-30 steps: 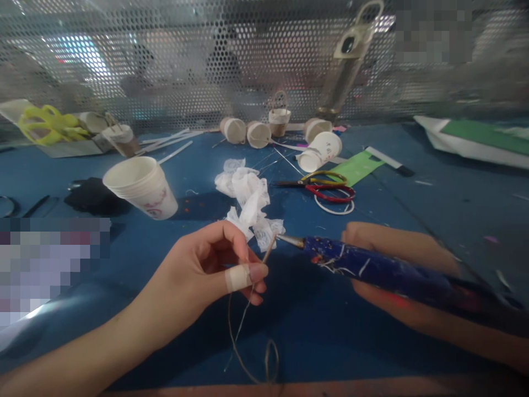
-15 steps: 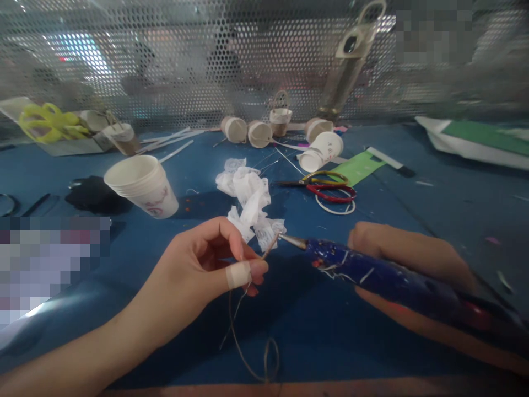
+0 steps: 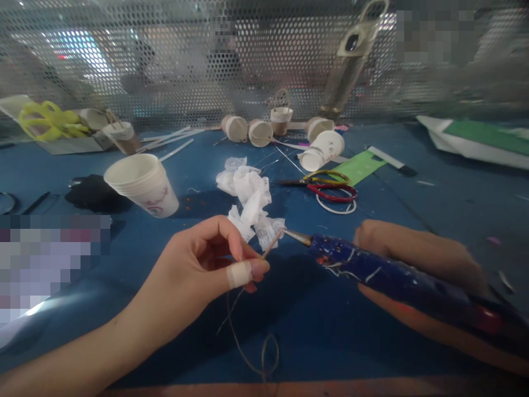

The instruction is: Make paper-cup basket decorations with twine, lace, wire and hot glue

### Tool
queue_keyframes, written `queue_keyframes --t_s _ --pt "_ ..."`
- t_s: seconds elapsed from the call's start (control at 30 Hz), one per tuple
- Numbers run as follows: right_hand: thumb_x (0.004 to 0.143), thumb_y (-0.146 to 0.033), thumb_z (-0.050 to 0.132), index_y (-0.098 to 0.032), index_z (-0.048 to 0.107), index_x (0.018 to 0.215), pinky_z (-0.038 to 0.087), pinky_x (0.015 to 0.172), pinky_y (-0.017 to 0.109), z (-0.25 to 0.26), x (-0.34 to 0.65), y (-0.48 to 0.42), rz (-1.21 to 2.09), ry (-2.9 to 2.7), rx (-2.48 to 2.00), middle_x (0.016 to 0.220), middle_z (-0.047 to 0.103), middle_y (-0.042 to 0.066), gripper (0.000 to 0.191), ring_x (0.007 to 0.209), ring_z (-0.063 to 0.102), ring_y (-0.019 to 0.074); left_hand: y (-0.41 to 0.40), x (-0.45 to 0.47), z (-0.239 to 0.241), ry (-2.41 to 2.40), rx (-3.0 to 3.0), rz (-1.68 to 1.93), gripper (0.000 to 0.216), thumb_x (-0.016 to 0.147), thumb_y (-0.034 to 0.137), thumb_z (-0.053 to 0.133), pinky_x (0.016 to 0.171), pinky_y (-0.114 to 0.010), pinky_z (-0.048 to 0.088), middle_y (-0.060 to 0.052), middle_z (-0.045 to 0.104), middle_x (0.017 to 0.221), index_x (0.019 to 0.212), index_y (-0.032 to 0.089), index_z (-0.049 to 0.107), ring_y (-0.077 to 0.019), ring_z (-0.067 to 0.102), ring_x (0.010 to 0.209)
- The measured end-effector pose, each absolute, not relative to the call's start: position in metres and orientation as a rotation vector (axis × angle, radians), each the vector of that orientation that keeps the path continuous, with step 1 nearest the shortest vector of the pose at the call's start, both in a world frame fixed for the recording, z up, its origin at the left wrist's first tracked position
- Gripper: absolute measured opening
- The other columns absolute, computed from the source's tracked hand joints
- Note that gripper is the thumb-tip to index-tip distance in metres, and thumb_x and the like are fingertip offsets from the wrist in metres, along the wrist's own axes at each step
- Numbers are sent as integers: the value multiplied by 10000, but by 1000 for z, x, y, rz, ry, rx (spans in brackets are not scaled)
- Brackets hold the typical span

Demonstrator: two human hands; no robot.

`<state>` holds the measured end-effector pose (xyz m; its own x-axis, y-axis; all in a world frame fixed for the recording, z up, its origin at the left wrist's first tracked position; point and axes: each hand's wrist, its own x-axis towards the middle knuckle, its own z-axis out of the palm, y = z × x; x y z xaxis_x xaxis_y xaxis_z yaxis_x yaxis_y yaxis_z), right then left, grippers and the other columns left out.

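My left hand [image 3: 206,270], with a plaster round one finger, pinches the end of a thin brown twine [image 3: 248,353] that loops down to the table's near edge. My right hand [image 3: 413,259] is wrapped round a blue hot glue gun [image 3: 372,273]. The gun's metal nozzle [image 3: 295,236] points left, just short of the twine's raised tip. Crumpled white paper [image 3: 250,204] lies on the blue table right behind both.
A stack of paper cups [image 3: 142,184] lies tipped at the left. Red and yellow scissors [image 3: 326,184], a white ring and a green paper strip [image 3: 359,165] lie to the right. Small cup baskets [image 3: 281,118] line the perforated metal screen. Yellow scissors [image 3: 47,124] rest far left.
The glue gun and my right hand have drawn slightly right, away from the twine's tip. My left hand has barely moved.
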<state>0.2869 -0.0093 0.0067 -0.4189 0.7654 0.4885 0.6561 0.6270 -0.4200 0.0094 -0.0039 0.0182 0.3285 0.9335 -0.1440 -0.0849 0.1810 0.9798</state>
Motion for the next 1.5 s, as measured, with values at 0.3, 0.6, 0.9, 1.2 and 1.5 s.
queue_keyframes --t_s 0.3,0.6,0.9,1.2,1.5 --pt "832 -218 553 -254 358 665 279 490 327 -1 291 -8 182 -2167 -1107 597 403 -49 259 495 382 141 -4 8 18 974 1153 907 301 701 11 820 637 -134 574 68 725 739 699 218 602 -97 680 654" --pt "884 -152 530 -244 363 686 253 515 320 -6 290 -8 127 -2166 -1104 628 416 -52 276 524 385 129 -3 10 19 989 1148 908 294 696 53 845 614 -133 569 62 714 719 685 211 598 -95 663 634" --pt "866 -168 520 -244 339 667 261 505 326 1 288 -11 183 -2169 -1134 607 399 -49 280 501 390 134 -3 10 20 997 1151 916 301 685 50 854 603 -149 578 51 716 725 677 211 599 -103 664 627" --pt "871 -143 557 -242 374 682 242 512 312 -5 291 -9 159 -2151 -1100 637 416 -54 281 527 372 130 -4 10 20 998 1139 916 313 666 25 850 605 -140 575 56 719 722 671 214 602 -104 667 635" --pt "876 -147 544 -242 369 674 243 518 319 -7 289 -11 98 -2139 -1139 630 442 -56 284 525 401 129 -4 12 19 1002 1149 930 300 677 67 871 597 -140 574 53 711 711 663 208 607 -99 658 622"
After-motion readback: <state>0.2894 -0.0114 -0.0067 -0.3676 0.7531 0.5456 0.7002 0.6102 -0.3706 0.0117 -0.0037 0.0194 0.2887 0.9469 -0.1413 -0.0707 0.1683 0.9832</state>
